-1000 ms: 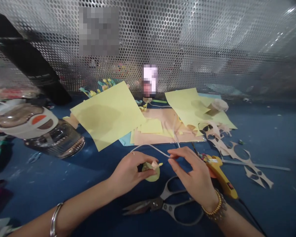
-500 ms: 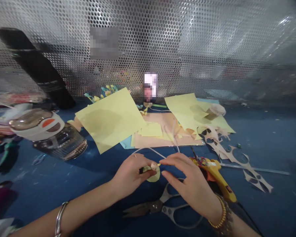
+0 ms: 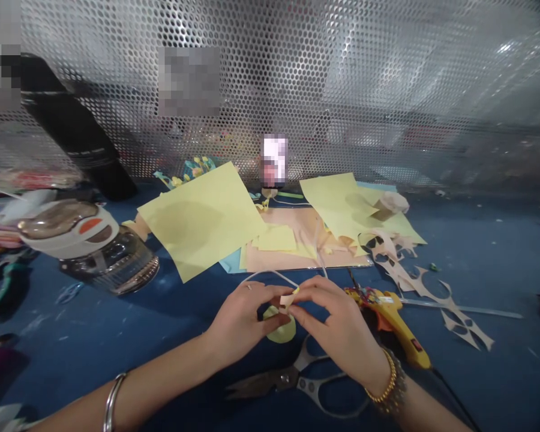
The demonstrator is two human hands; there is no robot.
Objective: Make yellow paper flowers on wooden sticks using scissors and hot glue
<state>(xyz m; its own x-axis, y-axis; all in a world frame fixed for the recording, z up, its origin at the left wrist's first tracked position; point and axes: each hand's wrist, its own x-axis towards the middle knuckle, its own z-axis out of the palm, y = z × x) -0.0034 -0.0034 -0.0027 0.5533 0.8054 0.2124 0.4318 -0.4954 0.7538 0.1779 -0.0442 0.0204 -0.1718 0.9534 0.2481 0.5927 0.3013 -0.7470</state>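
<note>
My left hand (image 3: 242, 322) grips a pale yellow paper disc (image 3: 279, 331), which shows below the fingers. My right hand (image 3: 336, 327) comes in from the other side, and its fingertips meet the left fingers at a small peach and yellow paper strip (image 3: 289, 298) on the disc. A thin white cord (image 3: 267, 275) runs from the hands up to the paper pile. Steel scissors with open grey handles (image 3: 297, 381) lie under my wrists. A yellow hot glue gun (image 3: 389, 318) lies just right of my right hand.
Yellow paper sheets (image 3: 200, 219) and a peach board (image 3: 288, 240) lie ahead on the blue work surface (image 3: 499, 252). Cut peach stencil shapes (image 3: 425, 288) lie to the right, with a glass-based appliance (image 3: 87, 246) to the left. Perforated metal (image 3: 342, 72) stands behind.
My right hand has moved left and closed in on the small paper strip, its fingertips now meeting the left fingers. The disc stays in my left hand.
</note>
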